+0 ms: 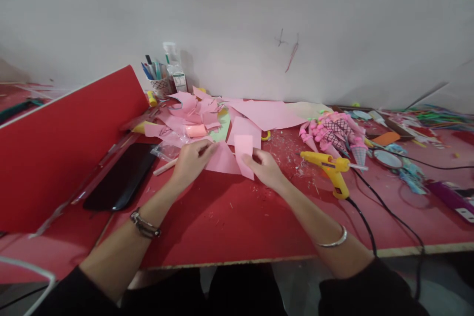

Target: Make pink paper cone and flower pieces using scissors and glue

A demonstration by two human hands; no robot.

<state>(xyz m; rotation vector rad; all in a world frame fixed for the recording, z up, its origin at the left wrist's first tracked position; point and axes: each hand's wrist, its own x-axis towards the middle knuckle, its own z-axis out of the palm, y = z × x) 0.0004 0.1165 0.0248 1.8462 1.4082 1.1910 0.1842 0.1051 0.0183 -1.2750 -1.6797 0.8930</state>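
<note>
My right hand [267, 169] is closed on a narrow pink paper strip [244, 147], the thumb lying across its front. To the left, my left hand [193, 162] has its fingers together at the edge of a wider pink paper piece [223, 161], which seems pinched between thumb and fingertips. That piece slants down toward the red tabletop, close to the strip. Behind both hands spreads a heap of cut pink paper [192, 108], with a large pink sheet [268, 113] beside it. A pale stick [165, 167] lies by my left wrist.
A yellow hot glue gun [329, 165] with a black cord lies right of my right hand. Behind it are several small pink paper cones [333, 131]. On the left are a black phone [120, 177] and a tilted red board [74, 143]. A pen cup [160, 86] stands by the wall.
</note>
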